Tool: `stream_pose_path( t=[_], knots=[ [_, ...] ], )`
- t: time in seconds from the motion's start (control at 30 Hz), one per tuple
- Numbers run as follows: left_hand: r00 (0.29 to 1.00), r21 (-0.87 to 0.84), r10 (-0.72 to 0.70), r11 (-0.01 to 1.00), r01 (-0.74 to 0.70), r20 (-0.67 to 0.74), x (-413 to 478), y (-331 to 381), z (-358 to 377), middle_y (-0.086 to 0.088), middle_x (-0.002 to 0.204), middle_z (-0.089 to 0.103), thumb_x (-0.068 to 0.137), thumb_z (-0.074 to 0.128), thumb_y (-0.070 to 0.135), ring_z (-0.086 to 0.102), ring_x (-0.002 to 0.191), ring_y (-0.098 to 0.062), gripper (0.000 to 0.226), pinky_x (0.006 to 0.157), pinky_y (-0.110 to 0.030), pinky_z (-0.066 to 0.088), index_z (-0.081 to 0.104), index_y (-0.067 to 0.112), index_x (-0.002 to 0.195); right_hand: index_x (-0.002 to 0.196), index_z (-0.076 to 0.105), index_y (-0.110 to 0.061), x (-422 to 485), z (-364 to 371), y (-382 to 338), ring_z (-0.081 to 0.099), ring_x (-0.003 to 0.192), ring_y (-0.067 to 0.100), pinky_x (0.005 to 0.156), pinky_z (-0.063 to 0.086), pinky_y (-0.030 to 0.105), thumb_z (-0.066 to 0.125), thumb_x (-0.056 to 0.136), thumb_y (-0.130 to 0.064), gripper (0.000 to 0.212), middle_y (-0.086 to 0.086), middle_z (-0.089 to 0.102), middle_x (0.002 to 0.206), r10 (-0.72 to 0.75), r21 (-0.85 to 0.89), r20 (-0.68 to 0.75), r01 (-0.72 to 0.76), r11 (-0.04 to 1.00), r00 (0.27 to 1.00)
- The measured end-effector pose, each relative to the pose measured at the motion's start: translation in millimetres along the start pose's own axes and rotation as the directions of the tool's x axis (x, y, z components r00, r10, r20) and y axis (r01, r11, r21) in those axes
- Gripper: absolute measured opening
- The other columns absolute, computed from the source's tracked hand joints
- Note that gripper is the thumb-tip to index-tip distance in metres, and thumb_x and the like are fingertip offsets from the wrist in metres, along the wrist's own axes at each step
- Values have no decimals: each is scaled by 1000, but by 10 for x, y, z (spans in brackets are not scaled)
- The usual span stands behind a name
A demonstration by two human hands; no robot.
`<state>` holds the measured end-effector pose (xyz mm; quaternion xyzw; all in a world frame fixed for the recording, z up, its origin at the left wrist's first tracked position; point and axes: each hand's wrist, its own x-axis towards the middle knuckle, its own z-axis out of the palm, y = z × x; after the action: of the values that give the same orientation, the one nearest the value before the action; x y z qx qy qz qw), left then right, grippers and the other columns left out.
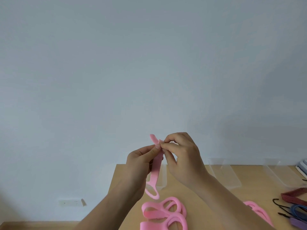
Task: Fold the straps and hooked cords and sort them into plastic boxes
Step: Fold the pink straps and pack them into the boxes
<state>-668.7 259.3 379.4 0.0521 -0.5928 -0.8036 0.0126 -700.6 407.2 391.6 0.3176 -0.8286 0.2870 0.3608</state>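
Note:
Both hands hold one pink strap (155, 170) up above the wooden table (191, 195). My left hand (141, 161) pinches it near the top between thumb and fingers. My right hand (180, 151) pinches the same spot from the right. The strap's top end sticks up above the fingers, and its looped lower end hangs down toward the table. More pink straps (163, 213) lie in a loose pile below the hands, and another pink strap (259, 211) lies to the right. Hooked cords (294, 205), red-striped, blue and purple, lie at the right edge.
Three clear plastic boxes stand along the back of the table: one behind the held strap (163, 177), one in the middle (224, 175) and one to the right (280, 173). A plain wall fills the upper view. The table's left edge runs below my left hand.

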Motion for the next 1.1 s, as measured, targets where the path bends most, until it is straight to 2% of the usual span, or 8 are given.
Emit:
stream_pose_path(
  t=[0.27, 0.43, 0.6, 0.73, 0.83, 0.9, 0.97, 1.1],
  knots=[
    [998, 84, 27, 996, -32, 54, -17, -24, -59, -2, 102, 81, 100, 64, 25, 70, 90, -9, 21, 80, -28, 52, 83, 16, 97, 98, 75, -18, 116, -131, -46, 59, 93, 8, 85, 45, 23, 71, 90, -20, 9, -9, 69, 96, 240, 155, 160, -265, 952, 957],
    [1000, 116, 5, 993, -8, 27, -23, -29, -82, -4, 93, 78, 100, 64, 21, 70, 89, -15, 21, 79, -33, 55, 83, 15, 95, 86, 75, -21, 163, -163, -71, 62, 78, 3, 75, 46, 19, 68, 91, -17, 9, -12, 70, 78, 243, 182, 307, -308, 934, 920],
    [997, 107, -77, 991, 79, -17, -27, -19, -74, -15, 96, 79, 94, 73, 35, 74, 80, -25, 27, 78, -40, 62, 82, 10, 88, 83, 74, -21, 167, -166, -32, 61, 73, 5, 68, 43, 9, 72, 87, -13, 9, -12, 69, 79, 247, 163, 216, -284, 945, 945],
    [993, 7, -118, 993, 118, -26, -19, -8, -78, -19, 99, 79, 100, 60, 27, 75, 84, -32, 33, 78, -43, 62, 82, 5, 92, 84, 76, -15, 98, -92, -28, 57, 74, 9, 67, 39, 2, 77, 82, -7, 8, -7, 69, 79, 167, 102, 113, -179, 979, 979],
    [987, -137, -157, 979, 150, -46, 2, 10, -86, -25, 102, 77, 100, 50, 24, 76, 83, -36, 39, 76, -45, 61, 78, -3, 101, 86, 76, -17, 51, -29, -16, 56, 79, 12, 64, 48, 13, 79, 80, -5, 14, -6, 68, 80, 107, 83, 40, -110, 990, 993],
    [989, -147, -149, 979, 145, -21, 12, 21, -91, -26, 103, 77, 101, 49, 36, 76, 85, -34, 49, 83, -46, 60, 79, -2, 103, 90, 75, -29, 31, 1, -23, 56, 80, 14, 65, 50, 24, 77, 81, -4, 27, -6, 64, 78, 44, 75, 18, -45, 996, 999],
    [990, -133, -142, 981, 140, -1, 26, 17, -97, -24, 103, 77, 99, 53, 49, 75, 86, -33, 55, 93, -49, 56, 80, 1, 103, 96, 74, -39, 11, 22, -20, 54, 80, 14, 70, 47, 24, 76, 82, -2, 39, -8, 61, 78, -2, 74, 16, 1, 997, 1000],
    [994, -44, -95, 994, 97, 53, 19, -12, -105, -19, 102, 77, 94, 66, 36, 71, 93, -30, 36, 96, -47, 55, 79, 3, 101, 88, 77, -18, -52, 59, 9, 57, 85, 16, 71, 49, 28, 77, 80, 0, 19, -8, 65, 83, -5, 59, -8, 5, 998, 1000]
  ],
)
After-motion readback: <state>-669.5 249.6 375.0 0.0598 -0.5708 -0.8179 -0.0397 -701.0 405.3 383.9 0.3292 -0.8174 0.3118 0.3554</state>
